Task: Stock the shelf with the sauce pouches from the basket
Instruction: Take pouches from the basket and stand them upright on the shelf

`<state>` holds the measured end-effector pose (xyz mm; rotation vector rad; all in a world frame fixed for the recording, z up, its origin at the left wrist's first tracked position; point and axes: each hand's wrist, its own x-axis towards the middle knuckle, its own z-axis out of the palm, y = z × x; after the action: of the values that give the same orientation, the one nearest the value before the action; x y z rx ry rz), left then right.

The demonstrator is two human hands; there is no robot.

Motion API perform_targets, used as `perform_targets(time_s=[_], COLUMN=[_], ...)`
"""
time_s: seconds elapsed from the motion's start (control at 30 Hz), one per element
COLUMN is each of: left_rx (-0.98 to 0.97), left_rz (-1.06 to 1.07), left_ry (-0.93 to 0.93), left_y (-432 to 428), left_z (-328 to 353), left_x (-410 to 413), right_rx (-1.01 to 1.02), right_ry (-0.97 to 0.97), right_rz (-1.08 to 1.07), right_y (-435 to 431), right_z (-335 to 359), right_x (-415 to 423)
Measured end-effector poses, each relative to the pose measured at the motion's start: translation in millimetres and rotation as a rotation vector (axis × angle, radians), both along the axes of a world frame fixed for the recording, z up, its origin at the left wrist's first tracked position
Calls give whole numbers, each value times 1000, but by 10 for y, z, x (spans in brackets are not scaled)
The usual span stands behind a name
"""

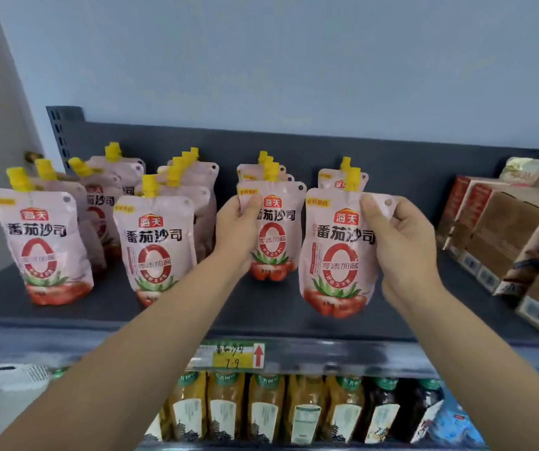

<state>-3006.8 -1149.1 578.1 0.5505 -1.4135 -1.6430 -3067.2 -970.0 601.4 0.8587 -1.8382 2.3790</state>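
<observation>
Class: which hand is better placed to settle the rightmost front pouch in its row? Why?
Likely right: the right hand grips the rightmost front pouch at its corner; the left hand holds the neighbouring pouch.

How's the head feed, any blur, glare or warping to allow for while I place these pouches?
Head view: light flat and even, no glare; print on the pouch in the right hand reads clearly. Head view: edges soften, the bottles below and boxes at right are smeared. Head view: the wide lens slants the shelf edges.
</observation>
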Motion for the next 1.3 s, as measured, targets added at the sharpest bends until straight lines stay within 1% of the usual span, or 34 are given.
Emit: perform_targets(time_s=[0.1,0.23,0.43,0.5,0.57,0.67,0.77,0.9,0.97,1.07,1.13,1.2,1.3], left_rx=[-8,-67,-257,-322,-387,-440,-444,-440,-401,-301,-282,-349,-580], left_rz=[-1,-53,-61,-75,-74,-23,-7,-52,-72,-134,-149,-137,-64], left_ry=[-2,-35,-128,-170,-212,-245,-243,-271,-265,-200,-180,-176,-209], left_y=[-42,-22,-74,-107,-135,-187,-194,-166,-152,-122,-108,-66,77], left_z=[-74,-91,-114,-131,-155,-180,-173,-131,-107,-109,-125,-142,-140], left_x=[-88,-117,51,106,151,203,261,335,397,518,610,709,873], right_rx=[-9,-25,-25,44,171,304,335,329,324,312,313,323,333], right_ry=[-23,-60,-81,-57,-19,-34,-16,-22,-37,-51,-46,-52,-41], right_rz=[49,96,158,196,237,296,332,421,427,401,384,370,257], right_y=[-114,-212,-224,-170,-93,-11,-25,-179,-289,-434,-490,-505,-420], right_z=[-72,-142,-273,-291,-330,-408,-436,-418,-423,-426,-433,-444,-473], right_x=[-88,-127,-144,-132,-119,-89,-23,98,164,262,313,342,389])
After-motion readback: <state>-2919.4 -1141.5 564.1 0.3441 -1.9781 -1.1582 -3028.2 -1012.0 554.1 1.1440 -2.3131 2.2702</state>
